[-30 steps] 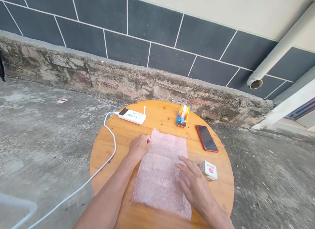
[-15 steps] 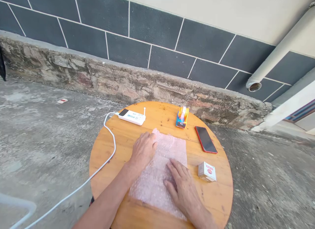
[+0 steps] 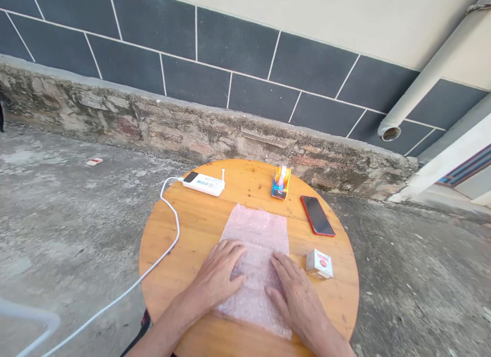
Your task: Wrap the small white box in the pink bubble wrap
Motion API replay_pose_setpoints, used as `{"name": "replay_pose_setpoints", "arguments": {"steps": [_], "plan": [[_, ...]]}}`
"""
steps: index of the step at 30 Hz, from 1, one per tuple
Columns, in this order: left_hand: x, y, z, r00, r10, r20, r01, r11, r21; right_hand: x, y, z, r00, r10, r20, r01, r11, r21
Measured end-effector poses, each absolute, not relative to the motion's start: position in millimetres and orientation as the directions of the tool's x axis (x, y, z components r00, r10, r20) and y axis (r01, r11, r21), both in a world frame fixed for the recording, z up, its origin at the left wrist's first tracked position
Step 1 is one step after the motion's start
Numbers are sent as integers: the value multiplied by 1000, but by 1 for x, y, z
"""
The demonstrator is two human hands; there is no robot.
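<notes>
A pinkish, see-through sheet of bubble wrap [image 3: 255, 229] lies flat on the round wooden table [image 3: 169, 275]. My left hand [image 3: 219, 275] rests on its left edge, fingers stretched out and thumb apart. On the right edge of the sheet lies my right hand [image 3: 292, 290], also open with its fingers pointing away from me. Both palms face down, and neither hand grips anything. A small white box [image 3: 319, 264] with red print stands just right of my right hand.
Toward the far edge of the table are a white power bank [image 3: 204, 184] with a white cable [image 3: 178, 221] running off to the left, and an orange and blue tape dispenser [image 3: 281, 183]. A red-cased phone [image 3: 317, 215] lies at the right. Behind is a stone-based wall [image 3: 184, 127].
My left hand has slid back toward me along the bubble wrap, uncovering its upper left corner. My right hand has barely shifted. The view has tilted slightly.
</notes>
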State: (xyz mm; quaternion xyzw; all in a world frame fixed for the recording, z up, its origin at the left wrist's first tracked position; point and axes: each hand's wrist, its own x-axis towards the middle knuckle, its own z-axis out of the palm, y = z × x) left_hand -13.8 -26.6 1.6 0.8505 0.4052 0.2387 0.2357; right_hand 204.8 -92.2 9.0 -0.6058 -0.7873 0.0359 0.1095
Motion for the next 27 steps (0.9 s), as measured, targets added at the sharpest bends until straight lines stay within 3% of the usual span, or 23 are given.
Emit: {"name": "replay_pose_setpoints", "arguments": {"steps": [4, 9, 11, 13, 16, 22, 27], "plan": [[-16, -28, 0, 555, 798, 235, 545, -562, 622, 206, -90, 15, -186, 965, 186, 942, 229, -246], [-16, -28, -8, 506, 832, 228, 541, -512, 667, 172, -63, 26, -196, 941, 277, 691, 333, -642], [-16, -27, -12, 497, 835, 238, 538, -511, 671, 159, -47, 29, -155, 971, 182, 510, 236, -827], [-16, -27, -14, 491, 837, 240, 541, -509, 669, 156, -34, 28, -102, 995, 16, 363, 52, -930], [-16, -27, -13, 484, 848, 215, 552, -487, 677, 171, -26, 22, -6, 994, -106, 293, -99, -951], [-18, -28, -8, 492, 847, 200, 544, -479, 689, 201, -48, 21, 237, 971, -30, 283, -99, -954], [-17, -28, -11, 483, 852, 203, 560, -478, 676, 167, -70, 25, 22, 997, -73, 79, -74, -994]]}}
